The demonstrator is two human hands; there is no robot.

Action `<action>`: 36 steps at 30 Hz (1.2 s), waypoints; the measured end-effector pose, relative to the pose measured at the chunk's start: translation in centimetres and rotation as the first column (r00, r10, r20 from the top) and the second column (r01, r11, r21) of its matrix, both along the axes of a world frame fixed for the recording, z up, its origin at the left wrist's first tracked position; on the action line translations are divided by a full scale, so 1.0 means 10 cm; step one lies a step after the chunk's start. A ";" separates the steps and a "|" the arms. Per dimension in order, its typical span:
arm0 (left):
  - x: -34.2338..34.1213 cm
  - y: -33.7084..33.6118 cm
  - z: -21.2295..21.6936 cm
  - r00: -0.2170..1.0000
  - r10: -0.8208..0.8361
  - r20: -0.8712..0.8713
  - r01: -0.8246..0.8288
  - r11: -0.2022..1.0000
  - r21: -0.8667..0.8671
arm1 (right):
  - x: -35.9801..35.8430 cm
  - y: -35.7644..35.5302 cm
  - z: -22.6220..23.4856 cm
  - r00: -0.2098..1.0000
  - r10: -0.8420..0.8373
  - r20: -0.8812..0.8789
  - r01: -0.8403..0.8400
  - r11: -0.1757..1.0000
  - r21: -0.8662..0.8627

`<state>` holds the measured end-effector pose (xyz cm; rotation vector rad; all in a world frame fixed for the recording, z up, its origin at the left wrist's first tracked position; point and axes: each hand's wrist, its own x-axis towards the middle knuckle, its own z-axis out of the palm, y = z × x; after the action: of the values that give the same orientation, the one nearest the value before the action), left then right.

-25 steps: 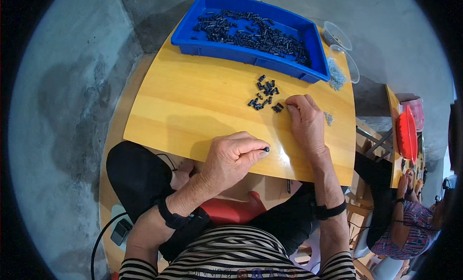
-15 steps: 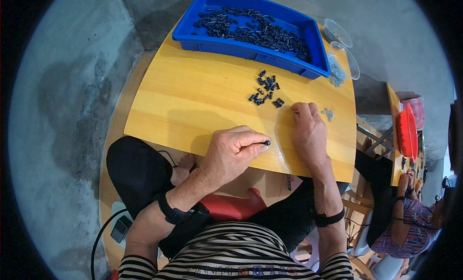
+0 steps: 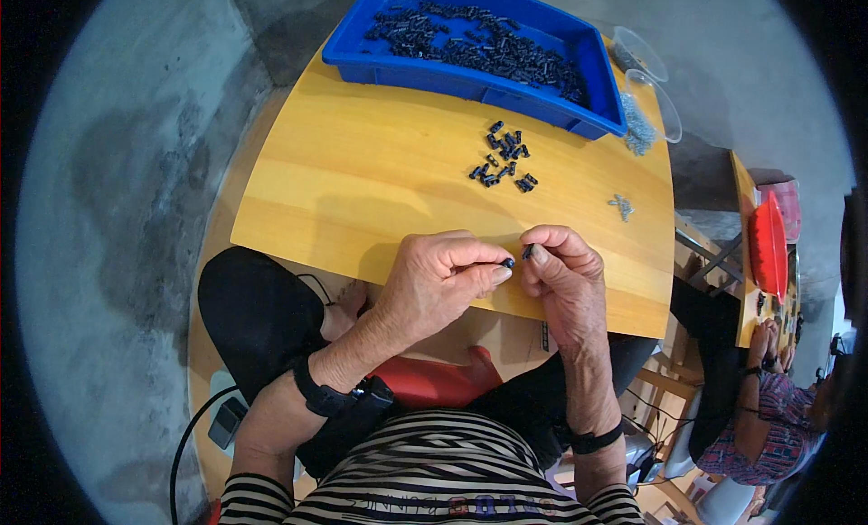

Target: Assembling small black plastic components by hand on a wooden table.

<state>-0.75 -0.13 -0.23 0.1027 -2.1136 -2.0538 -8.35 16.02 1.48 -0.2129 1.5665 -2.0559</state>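
Note:
My left hand (image 3: 441, 274) pinches a small black cylindrical part (image 3: 508, 263) between thumb and forefinger, over the table's near edge. Close to its right, my right hand (image 3: 571, 292) is closed on another small black piece (image 3: 527, 252) at its fingertips. The two pieces are a short gap apart; most of each is covered by fingers. Beyond the hands, a loose cluster of short black parts (image 3: 508, 151) lies on the yellow wooden table (image 3: 362, 177). Some small silvery pieces (image 3: 622, 206), perhaps screws, lie to the right.
A blue tray (image 3: 470, 91) holding many black parts stands along the table's far side. Clear plastic tubs (image 3: 670, 118) are beside it, one with silvery pieces. At far right, another person (image 3: 759, 416) works at a table bearing a red basket (image 3: 768, 246).
My right hand has drawn back from beside the black cluster toward my left hand, and a black piece now shows in its fingers. The left hand has barely moved.

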 end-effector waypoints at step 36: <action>0.03 0.00 0.06 0.973 -0.124 0.195 0.050 0.937 0.347 | 0.17 -0.07 -0.10 0.954 -0.059 -0.294 0.107 0.983 0.150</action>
<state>-0.46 -0.17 0.40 0.2972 -1.8773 -2.5497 -6.68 15.35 0.48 -0.4072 1.9424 -2.0143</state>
